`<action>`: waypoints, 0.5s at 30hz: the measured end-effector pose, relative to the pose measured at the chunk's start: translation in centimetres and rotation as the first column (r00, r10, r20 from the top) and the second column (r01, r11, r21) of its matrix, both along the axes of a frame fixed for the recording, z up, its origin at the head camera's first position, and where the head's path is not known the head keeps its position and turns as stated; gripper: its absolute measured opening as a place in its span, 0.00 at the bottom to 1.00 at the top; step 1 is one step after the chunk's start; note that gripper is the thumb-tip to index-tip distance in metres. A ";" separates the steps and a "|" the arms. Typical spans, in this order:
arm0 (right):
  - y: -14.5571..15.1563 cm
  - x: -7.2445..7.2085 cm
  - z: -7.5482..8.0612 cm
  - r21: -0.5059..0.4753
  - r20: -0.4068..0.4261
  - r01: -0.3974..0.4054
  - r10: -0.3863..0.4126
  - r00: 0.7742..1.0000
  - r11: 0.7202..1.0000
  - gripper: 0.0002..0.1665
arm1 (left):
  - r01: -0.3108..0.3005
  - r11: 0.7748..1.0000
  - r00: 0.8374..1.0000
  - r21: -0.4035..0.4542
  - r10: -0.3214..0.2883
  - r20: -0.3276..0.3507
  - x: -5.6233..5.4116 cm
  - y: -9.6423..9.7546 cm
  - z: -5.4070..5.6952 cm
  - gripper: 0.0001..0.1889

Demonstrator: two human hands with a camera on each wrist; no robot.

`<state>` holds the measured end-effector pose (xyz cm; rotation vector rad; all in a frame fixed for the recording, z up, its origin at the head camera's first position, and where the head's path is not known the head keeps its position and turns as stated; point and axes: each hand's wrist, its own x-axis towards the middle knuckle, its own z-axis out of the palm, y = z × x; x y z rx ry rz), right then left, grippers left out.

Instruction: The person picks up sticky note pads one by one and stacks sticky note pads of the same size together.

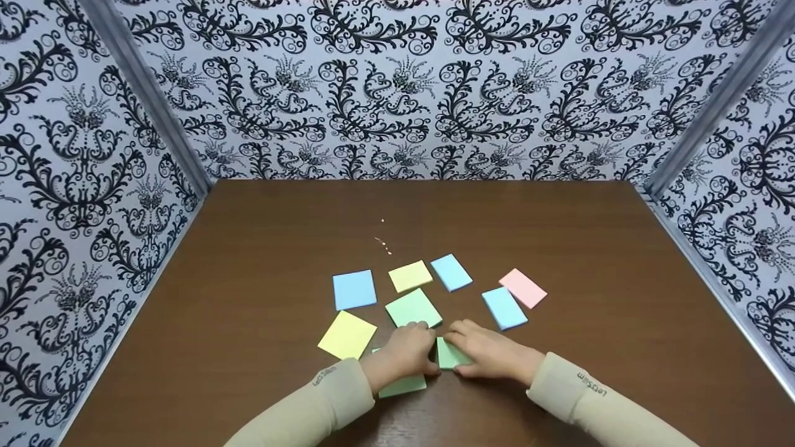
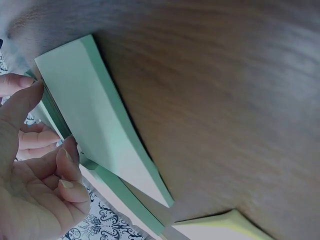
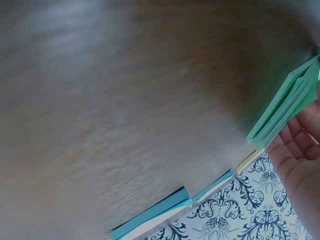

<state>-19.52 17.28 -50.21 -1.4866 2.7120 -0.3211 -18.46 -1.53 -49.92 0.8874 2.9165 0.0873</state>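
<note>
A small green sticky-note pad [image 1: 452, 354] stands between my two hands near the front of the table. My right hand [image 1: 490, 351] grips it from the right, thumb at the near side and fingers at the far side. My left hand [image 1: 407, 351] pinches its left edge between thumb and curled fingers. In the right wrist view the sheets of this green pad [image 3: 287, 107] look slightly parted along the edge. Another green pad [image 2: 95, 110] lies under my left wrist, partly hidden in the head view. A larger green pad [image 1: 414, 308] lies just beyond my left fingers.
Left of my hands lie a yellow pad [image 1: 348, 335] and a blue pad [image 1: 354, 290]. Farther back are a smaller yellow pad [image 1: 410, 276] and a light blue one [image 1: 451, 272]. At right, another blue pad [image 1: 504, 308] touches a pink pad [image 1: 523, 288]. Patterned walls surround the brown table [image 1: 279, 217].
</note>
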 end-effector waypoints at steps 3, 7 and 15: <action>0.1 0.1 0.2 0.021 0.018 0.012 -0.012 1.000 1.000 0.30 | 0.007 1.000 1.000 -0.004 -0.007 0.016 0.0 0.0 0.1 0.24; 0.3 0.2 0.2 0.033 0.034 0.024 -0.025 0.999 0.999 0.30 | 0.018 1.000 0.999 -0.002 -0.017 0.032 0.0 0.0 0.2 0.21; 0.5 0.3 -0.1 0.007 0.009 0.010 -0.011 1.000 1.000 0.27 | 0.046 0.999 0.999 -0.025 -0.046 0.021 -0.2 0.0 0.4 0.19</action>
